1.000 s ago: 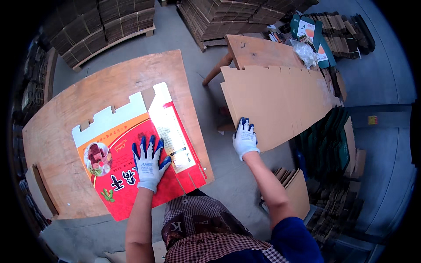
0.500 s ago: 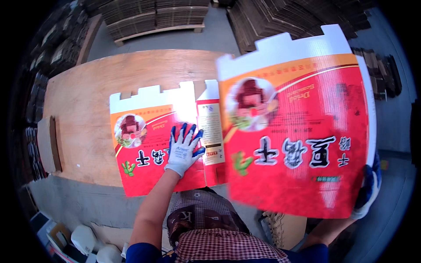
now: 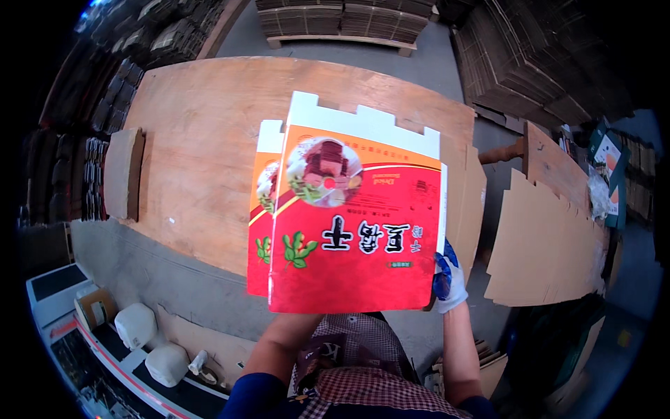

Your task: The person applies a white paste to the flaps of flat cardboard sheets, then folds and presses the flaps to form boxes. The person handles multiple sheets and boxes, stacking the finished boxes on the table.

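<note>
Though only one hand shows, these lines cover what can be read of the hold.

Thing in hand: a flat printed carton blank [image 3: 356, 223], red and orange with a white notched top edge, held up between the camera and the wooden table [image 3: 202, 140].

Second blank: another printed blank [image 3: 261, 209] of the same kind, peeking out along the left edge of the first; whether it lies on the table or is lifted with the front one cannot be told.

How it should handle: judged light and fairly stiff, being thin coated board; the glossy face is likely slippery under a glove, and a wide sheet held at one corner would tend to sag or swing.

Where to hold: the lower corners or side edges look best, clear of the notched tabs, which could bend.

Right hand [image 3: 449, 276]: in a white glove with blue fingers [image 3: 442, 269], closed on the lower right edge of the front blank, forearm rising from the lower edge of the picture.

Left hand: hidden behind the blank; only the forearm shows below it, so its grip cannot be told.

Nearby: plain brown cardboard sheets [image 3: 551, 244] lie to the right, well apart from the table's middle, and flat cardboard stacks [image 3: 342, 17] stand beyond the far edge.
</note>
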`<state>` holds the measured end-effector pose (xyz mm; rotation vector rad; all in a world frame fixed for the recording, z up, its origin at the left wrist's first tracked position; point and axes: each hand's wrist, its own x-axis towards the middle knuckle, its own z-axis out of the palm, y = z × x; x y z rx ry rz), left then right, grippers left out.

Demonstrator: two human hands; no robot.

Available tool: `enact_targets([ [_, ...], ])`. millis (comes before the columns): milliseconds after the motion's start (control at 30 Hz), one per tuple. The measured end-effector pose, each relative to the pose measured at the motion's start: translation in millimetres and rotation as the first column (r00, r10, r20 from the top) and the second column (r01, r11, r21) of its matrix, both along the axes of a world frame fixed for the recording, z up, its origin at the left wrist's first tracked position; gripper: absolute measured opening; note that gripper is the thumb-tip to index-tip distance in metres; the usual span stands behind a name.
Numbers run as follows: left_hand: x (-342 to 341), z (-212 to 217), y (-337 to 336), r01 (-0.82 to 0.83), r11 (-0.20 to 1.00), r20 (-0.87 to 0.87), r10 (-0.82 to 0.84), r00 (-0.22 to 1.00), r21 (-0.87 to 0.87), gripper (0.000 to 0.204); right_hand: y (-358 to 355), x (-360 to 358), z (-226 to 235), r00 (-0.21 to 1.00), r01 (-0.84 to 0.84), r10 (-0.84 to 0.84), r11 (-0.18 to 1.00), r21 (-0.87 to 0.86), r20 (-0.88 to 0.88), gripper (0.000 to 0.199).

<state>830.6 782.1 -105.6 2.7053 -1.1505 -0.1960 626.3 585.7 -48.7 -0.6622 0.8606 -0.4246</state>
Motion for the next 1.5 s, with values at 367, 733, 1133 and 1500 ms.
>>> enact_targets([
  [367, 109.4, 21.0, 110.2, -0.458, 0.790, -0.265, 0.378, 0.887, -0.408, 0.062, 6.0, -6.3, -14.8, 0.999, 0.048, -0.049, 0.997, -0.060, -0.017, 0.053],
  [733, 114.3, 25.3, 112.2, -0.442, 0.821, -0.344, 0.323, 0.881, -0.362, 0.053, 88.4, 31.4, -14.9, 0.923, 0.032, -0.129, 0.964, -0.263, -0.362, 0.052],
  [1133, 20.5, 52.5, -89.8, 0.227, 0.974, -0.099, -0.228, 0.969, -0.017, 0.067, 64.4, 27.6, 15.7, 0.635, -0.579, 0.020, 0.675, -0.458, -0.772, 0.050],
  [1500, 17.1, 45.3, -99.5, 0.238, 0.971, -0.034, -0.237, 0.971, 0.034, 0.065, -97.1, -65.3, -3.3, 0.740, -0.357, -0.142, 0.745, -0.563, -0.658, 0.039],
])
